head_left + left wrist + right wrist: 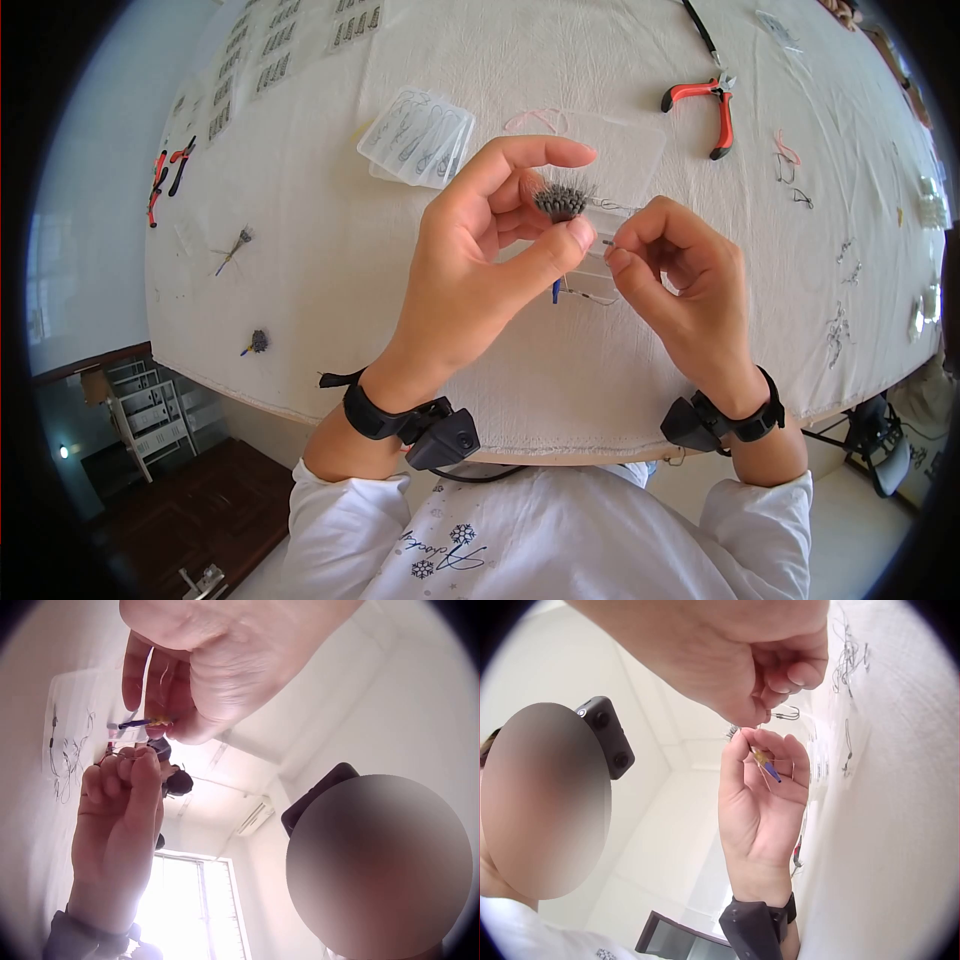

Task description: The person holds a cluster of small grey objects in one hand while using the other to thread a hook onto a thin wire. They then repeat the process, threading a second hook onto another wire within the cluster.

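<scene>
My left hand (470,250) holds a bundle of thin strands with dark grey tips (561,202), pinched between thumb and fingers, tips facing up. Its blue-and-yellow lower end (773,772) sticks out below the fingers in the right wrist view. Close beside it, my right hand (690,275) pinches a thin, small dark-ended piece (608,242) between thumb and forefinger; I cannot tell its kind. Fine wire loops (612,205) show between the hands, above a clear plastic box (630,150) that the hands partly cover.
A clear case of wire loops (416,135) lies beyond the left hand. Red-handled pliers (722,95) lie at the far right, more pliers (182,165) at far left. Similar bundles (258,341) sit on the left; loose wire pieces (838,330) lie on the right. Packets (275,45) lie at the back.
</scene>
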A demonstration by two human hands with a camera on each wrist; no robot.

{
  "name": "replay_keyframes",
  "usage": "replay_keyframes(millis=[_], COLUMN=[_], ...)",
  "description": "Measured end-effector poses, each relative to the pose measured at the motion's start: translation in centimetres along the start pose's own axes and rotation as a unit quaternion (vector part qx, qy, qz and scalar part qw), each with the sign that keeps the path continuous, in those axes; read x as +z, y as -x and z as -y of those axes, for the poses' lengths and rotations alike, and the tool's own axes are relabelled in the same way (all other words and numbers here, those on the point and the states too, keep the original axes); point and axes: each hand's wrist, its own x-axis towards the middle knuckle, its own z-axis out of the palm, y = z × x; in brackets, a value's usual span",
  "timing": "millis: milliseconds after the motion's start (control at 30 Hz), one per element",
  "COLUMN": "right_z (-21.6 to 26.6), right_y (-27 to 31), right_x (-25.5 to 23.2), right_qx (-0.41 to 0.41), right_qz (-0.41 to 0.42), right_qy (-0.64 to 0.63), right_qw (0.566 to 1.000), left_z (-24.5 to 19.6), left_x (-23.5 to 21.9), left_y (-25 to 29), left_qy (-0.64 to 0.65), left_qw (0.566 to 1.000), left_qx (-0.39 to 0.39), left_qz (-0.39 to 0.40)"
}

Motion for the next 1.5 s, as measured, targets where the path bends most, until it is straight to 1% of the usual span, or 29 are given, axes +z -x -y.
replay_keyframes(millis=[200, 233, 333, 433, 533, 700, 733, 800, 1000, 1100, 1200, 1300, 1500], right_z=[-0.3, -0.3, -0.3, 0.1, -0.1, 0.2, 0.2, 0.2, 0.4, 0.3, 0.3, 0.3, 0.2], right_y=[0.2, 0.2, 0.3, 0.2, 0.2, 0.3, 0.3, 0.3, 0.3, 0.3, 0.2, 0.2, 0.2], right_x=[0.1, 0.1, 0.3, 0.1, -0.1, 0.0, 0.0, 0.0, -0.1, -0.1, -0.1, -0.1, 0.2], right_qx=[-0.007, -0.009, 0.004, 0.021, 0.026, 0.004, 0.001, 0.002, 0.009, 0.009, 0.01, 0.009, 0.016], right_qz=[0.047, 0.055, 0.045, 0.031, 0.016, -0.027, -0.034, -0.034, -0.035, -0.036, -0.039, -0.042, -0.045], right_qy=[-0.003, 0.001, -0.045, -0.038, -0.059, -0.099, -0.105, -0.104, -0.104, -0.102, -0.104, -0.105, -0.103], right_qw=[0.999, 0.998, 0.998, 0.999, 0.998, 0.995, 0.994, 0.994, 0.994, 0.994, 0.994, 0.994, 0.994], left_z=[0.2, 0.1, 0.0, 0.1, 0.1, 0.7, 0.7, 0.6, 0.5, 0.2, 0.6, 0.4, 0.5], left_x=[0.5, 0.5, 0.4, 0.3, 0.3, 0.8, 0.8, 1.0, 0.4, 0.2, 0.8, 0.8, 1.2], left_y=[0.2, 0.2, 0.1, 0.1, 0.0, 0.1, 0.1, 0.3, 0.0, 0.1, -0.1, 0.0, 0.1], left_qy=[0.086, 0.078, 0.058, 0.05, 0.049, 0.019, 0.018, 0.018, -0.021, -0.026, 0.014, 0.034, 0.001], left_qw=[0.996, 0.997, 0.998, 0.999, 0.999, 0.998, 0.998, 0.998, 0.999, 0.999, 0.998, 0.999, 0.999], left_qx=[-0.006, -0.009, -0.01, 0.002, 0.008, 0.036, 0.03, 0.018, 0.046, 0.044, 0.051, 0.027, 0.041], left_qz=[-0.017, -0.014, -0.01, -0.014, -0.018, -0.047, -0.049, -0.052, -0.013, -0.001, -0.041, -0.025, -0.026])
